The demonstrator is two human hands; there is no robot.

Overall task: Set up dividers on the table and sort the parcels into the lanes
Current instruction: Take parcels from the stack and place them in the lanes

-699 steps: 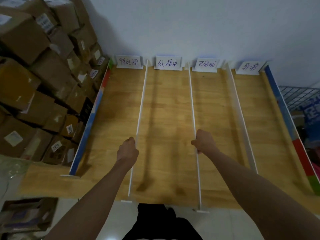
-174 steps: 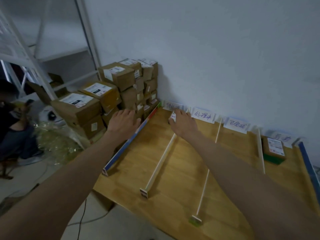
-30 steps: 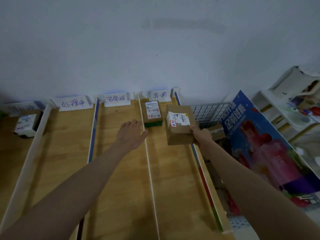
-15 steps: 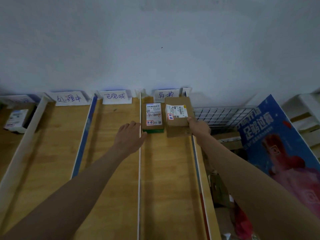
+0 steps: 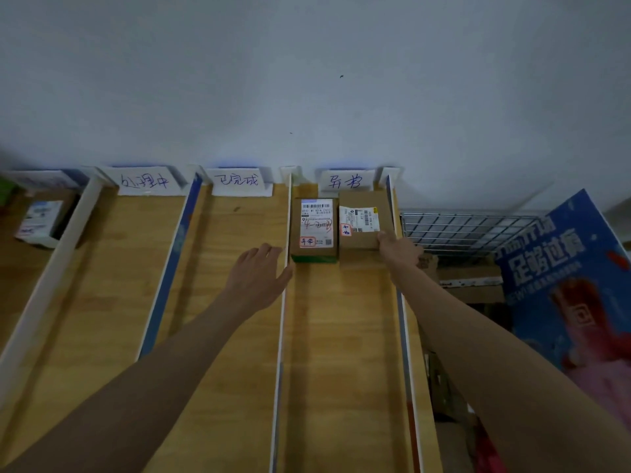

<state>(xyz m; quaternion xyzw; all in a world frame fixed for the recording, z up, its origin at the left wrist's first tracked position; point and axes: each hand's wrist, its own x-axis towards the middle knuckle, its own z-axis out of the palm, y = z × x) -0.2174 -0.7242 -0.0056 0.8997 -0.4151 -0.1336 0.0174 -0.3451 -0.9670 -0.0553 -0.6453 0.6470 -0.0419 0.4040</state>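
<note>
On the light wooden table (image 5: 341,336), white strip dividers run from near to far and split the top into lanes. In the rightmost lane, at its far end under a white paper sign with blue handwriting (image 5: 345,181), two parcels lie side by side, touching or nearly so. The left one is a brown cardboard box with a green lower edge and a large white label (image 5: 316,227); it lies against the white divider (image 5: 283,319) on the lane's left side. The right one is a plain brown cardboard box with a small white barcode label (image 5: 362,224), lying flat on the table near the blue-edged divider (image 5: 397,302) on the lane's right side.

The right hand (image 5: 399,249) reaches to the near right corner of the plain brown box; its fingertips touch that corner, but whether its grip is spread or curled on the box I cannot tell. The left hand (image 5: 257,276) hovers over the next lane to the left, its grip spread and relaxed, holding nothing, with the thumb at the white divider.

Far left, a small white-labelled parcel (image 5: 39,221) lies in the leftmost lane. Two more white signs (image 5: 148,182) (image 5: 240,181) stand against the pale wall (image 5: 307,80). Right of the table are a wire mesh rack (image 5: 461,230) and a blue printed poster board (image 5: 563,285).
</note>
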